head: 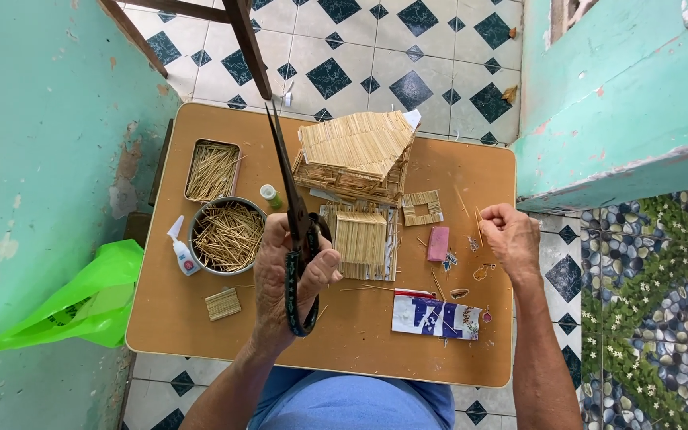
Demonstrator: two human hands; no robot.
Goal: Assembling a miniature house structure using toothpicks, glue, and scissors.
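Nearest, at the bottom edge, is the person's lap in blue cloth, forearms reaching out over a small brown table (201, 318). The left hand (290, 275) is wrapped around the handles of long scissors (290, 199), blades together and pointing far, up past the table's edge. The right hand (510, 237) is curled, pinching what looks like a thin stick (478, 225), though that is too fine to be sure of. Beyond the hands stands a stick house (356, 159) with its sloped roof already covered, and nearer, a smaller stick block (360, 236) on a flat base. A little square frame (422, 207) lies loose to the right, so the model looks well advanced, with some parts not yet joined. To the left sit a round bowl (227, 236) and a tin (212, 170), both full of sticks, a glue bottle (182, 251) and a small stick panel (223, 303). A pink block (438, 243) and printed paper (435, 317) lie to the right. The scissors hide part of the left fingers, and the house's far walls cannot be seen. A green bag (81, 299) hangs at the left.
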